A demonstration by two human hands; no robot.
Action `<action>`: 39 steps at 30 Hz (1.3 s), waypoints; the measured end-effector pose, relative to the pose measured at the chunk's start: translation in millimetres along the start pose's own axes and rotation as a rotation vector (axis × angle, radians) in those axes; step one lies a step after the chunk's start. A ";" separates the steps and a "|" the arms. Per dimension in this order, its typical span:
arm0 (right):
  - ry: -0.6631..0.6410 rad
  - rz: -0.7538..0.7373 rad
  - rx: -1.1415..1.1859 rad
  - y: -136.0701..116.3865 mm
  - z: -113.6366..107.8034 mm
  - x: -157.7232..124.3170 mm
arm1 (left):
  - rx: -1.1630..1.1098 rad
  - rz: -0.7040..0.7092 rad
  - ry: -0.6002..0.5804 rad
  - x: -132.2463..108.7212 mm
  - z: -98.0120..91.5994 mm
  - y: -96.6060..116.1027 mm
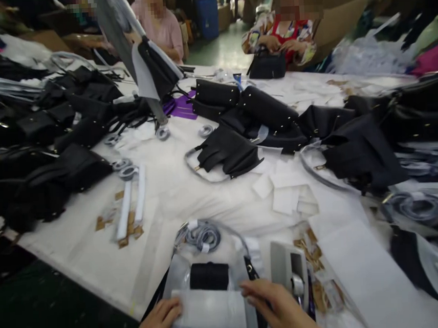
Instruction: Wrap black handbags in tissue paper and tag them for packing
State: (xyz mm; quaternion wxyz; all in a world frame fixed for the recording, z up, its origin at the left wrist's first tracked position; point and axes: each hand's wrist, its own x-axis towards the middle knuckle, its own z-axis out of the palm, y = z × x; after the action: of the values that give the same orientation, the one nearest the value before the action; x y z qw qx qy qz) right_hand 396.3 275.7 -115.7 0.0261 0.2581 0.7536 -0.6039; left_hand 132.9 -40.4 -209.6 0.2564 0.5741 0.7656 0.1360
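A black handbag [209,276] lies in front of me at the table's near edge, partly covered by clear plastic and a white wrapping sheet [210,311]. My left hand [159,323] holds the sheet's left edge with bent fingers. At the right edge, my right hand [276,305] pinches the sheet beside the bag's black strap tab [251,269]. A coiled strap [204,237] in grey wrapping rests just beyond the bag. Close to my right hand stands a grey tape dispenser [282,258].
Black bags are heaped at left [80,112] and right [421,104]; another bag [227,151] lies mid-table. White rolls [125,213] sit on brown scraps. Loose white papers [286,194] lie right of centre. Across the table, a person [271,44] handles a black bag; a second person [164,30] is further left.
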 end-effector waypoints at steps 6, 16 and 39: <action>0.323 0.000 -0.291 38.0 82.4 -10.2 | 0.133 0.235 0.099 -3.1 8.1 -10.4; 0.836 0.010 -0.593 64.4 144.7 -19.5 | 0.131 0.473 0.379 -8.2 25.8 -25.8; 1.008 -0.075 -0.531 86.8 150.0 -8.0 | -0.206 0.378 0.379 1.0 13.8 0.5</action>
State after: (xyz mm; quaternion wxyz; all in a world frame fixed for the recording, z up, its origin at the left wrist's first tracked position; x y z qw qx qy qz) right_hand 398.9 146.3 -231.1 -0.2941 0.4721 0.8075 -0.1964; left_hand 140.7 -40.4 -221.1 0.1357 0.6419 0.6614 0.3634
